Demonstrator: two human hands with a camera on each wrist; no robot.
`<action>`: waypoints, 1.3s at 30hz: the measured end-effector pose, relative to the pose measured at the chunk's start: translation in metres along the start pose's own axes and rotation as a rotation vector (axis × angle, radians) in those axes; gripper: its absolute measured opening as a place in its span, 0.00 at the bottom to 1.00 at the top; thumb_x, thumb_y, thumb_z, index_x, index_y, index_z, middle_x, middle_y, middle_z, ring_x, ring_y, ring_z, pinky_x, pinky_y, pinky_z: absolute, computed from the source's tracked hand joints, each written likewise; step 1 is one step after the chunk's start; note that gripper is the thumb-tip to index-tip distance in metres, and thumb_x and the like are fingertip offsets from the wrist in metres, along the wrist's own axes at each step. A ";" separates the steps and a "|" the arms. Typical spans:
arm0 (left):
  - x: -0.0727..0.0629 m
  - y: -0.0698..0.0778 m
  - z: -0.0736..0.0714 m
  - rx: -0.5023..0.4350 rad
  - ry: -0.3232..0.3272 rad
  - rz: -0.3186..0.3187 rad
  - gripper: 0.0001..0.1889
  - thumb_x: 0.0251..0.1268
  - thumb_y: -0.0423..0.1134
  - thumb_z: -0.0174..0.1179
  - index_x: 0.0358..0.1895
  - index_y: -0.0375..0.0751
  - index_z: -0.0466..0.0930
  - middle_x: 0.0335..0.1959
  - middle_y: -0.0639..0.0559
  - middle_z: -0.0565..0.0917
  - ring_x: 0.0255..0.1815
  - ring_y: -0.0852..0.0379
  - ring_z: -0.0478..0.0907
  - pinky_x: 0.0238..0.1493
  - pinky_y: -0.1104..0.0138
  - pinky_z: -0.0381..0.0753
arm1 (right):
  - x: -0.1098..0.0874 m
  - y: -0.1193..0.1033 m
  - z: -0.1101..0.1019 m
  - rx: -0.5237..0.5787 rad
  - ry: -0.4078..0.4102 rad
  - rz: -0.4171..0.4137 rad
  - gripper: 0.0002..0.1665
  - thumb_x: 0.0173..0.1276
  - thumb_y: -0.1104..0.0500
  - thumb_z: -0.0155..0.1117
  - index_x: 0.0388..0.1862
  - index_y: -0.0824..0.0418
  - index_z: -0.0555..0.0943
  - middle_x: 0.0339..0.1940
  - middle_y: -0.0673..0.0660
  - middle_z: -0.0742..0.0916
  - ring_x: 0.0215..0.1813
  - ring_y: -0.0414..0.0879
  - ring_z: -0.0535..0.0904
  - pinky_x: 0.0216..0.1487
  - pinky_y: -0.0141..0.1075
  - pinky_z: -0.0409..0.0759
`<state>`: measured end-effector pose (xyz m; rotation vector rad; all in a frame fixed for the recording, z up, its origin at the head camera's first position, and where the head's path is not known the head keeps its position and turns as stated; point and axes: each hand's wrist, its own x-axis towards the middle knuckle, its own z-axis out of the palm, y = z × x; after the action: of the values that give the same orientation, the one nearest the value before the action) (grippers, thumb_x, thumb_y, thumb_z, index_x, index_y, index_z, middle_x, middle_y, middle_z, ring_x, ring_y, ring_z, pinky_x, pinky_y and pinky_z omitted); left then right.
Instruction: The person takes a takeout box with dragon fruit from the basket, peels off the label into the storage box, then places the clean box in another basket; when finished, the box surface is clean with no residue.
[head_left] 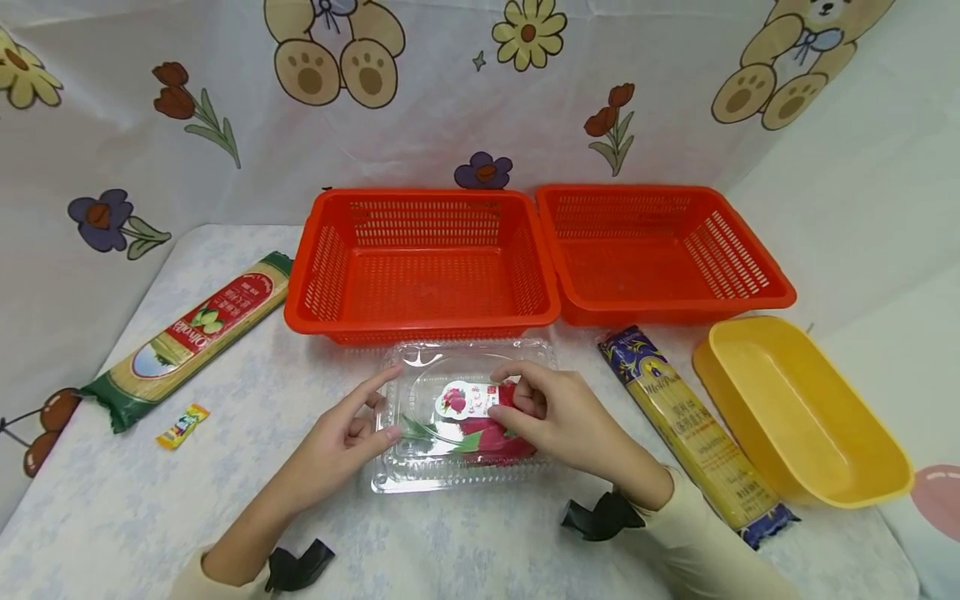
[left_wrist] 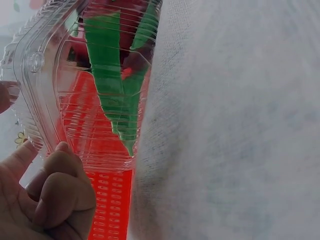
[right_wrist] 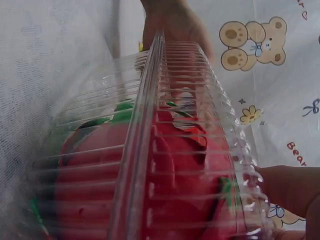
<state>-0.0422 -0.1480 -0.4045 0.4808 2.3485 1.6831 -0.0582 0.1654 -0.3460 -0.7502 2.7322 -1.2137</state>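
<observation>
A clear plastic clamshell box (head_left: 427, 473) lies on the table with red, green-tipped dragon fruit (head_left: 487, 437) inside. On its lid is a white and red label (head_left: 465, 400) with a fruit picture. My left hand (head_left: 337, 446) touches the box's left side; thumb and index finger reach over the edge of the lid, the other fingers bend beside it. Thumb and index fingertips of my right hand (head_left: 566, 417) rest on the lid at the label's right end, the other fingers folded. The box's ribbed side (right_wrist: 135, 165) fills much of the right wrist view.
Two red baskets (head_left: 420, 321) (head_left: 675, 312) stand behind the box. A yellow basin (head_left: 795, 408) and a blue-ended pasta pack (head_left: 697, 433) are at the right. On the left lie a green-ended pasta pack (head_left: 195, 329) and a small yellow packet (head_left: 183, 427).
</observation>
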 end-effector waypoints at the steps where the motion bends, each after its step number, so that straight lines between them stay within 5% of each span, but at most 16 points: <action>1: 0.000 0.000 0.000 0.005 0.001 0.004 0.37 0.70 0.42 0.67 0.77 0.68 0.62 0.51 0.41 0.73 0.17 0.63 0.59 0.18 0.68 0.65 | 0.001 0.001 0.001 0.000 0.002 0.008 0.17 0.65 0.54 0.76 0.49 0.52 0.81 0.20 0.42 0.70 0.22 0.36 0.66 0.27 0.32 0.66; 15: -0.001 0.001 0.001 0.031 0.004 0.033 0.37 0.70 0.42 0.67 0.78 0.68 0.61 0.51 0.41 0.73 0.18 0.65 0.59 0.18 0.68 0.65 | 0.004 0.007 0.005 -0.022 0.018 0.046 0.12 0.64 0.53 0.78 0.42 0.50 0.83 0.17 0.41 0.67 0.21 0.35 0.63 0.27 0.33 0.62; 25: -0.001 -0.001 0.001 0.046 0.008 0.036 0.37 0.70 0.42 0.67 0.78 0.68 0.62 0.39 0.43 0.72 0.18 0.64 0.58 0.18 0.68 0.64 | 0.001 0.004 0.005 -0.005 -0.002 0.030 0.11 0.64 0.51 0.77 0.41 0.48 0.83 0.18 0.42 0.67 0.22 0.36 0.63 0.30 0.34 0.63; 29: -0.001 -0.001 0.001 0.055 0.016 0.020 0.37 0.70 0.43 0.67 0.78 0.68 0.62 0.50 0.41 0.74 0.18 0.63 0.59 0.19 0.68 0.65 | 0.000 0.003 0.007 0.017 -0.012 0.001 0.12 0.65 0.51 0.77 0.44 0.46 0.83 0.21 0.43 0.71 0.24 0.37 0.66 0.30 0.33 0.64; 39: 0.000 -0.001 0.001 0.051 0.014 0.014 0.37 0.70 0.42 0.67 0.78 0.68 0.61 0.51 0.41 0.74 0.18 0.64 0.59 0.18 0.68 0.65 | -0.002 0.002 0.004 0.059 -0.032 -0.031 0.26 0.64 0.52 0.78 0.60 0.44 0.81 0.33 0.44 0.81 0.25 0.41 0.71 0.25 0.32 0.66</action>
<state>-0.0421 -0.1475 -0.4059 0.4969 2.4085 1.6418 -0.0564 0.1649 -0.3509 -0.8014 2.6559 -1.2714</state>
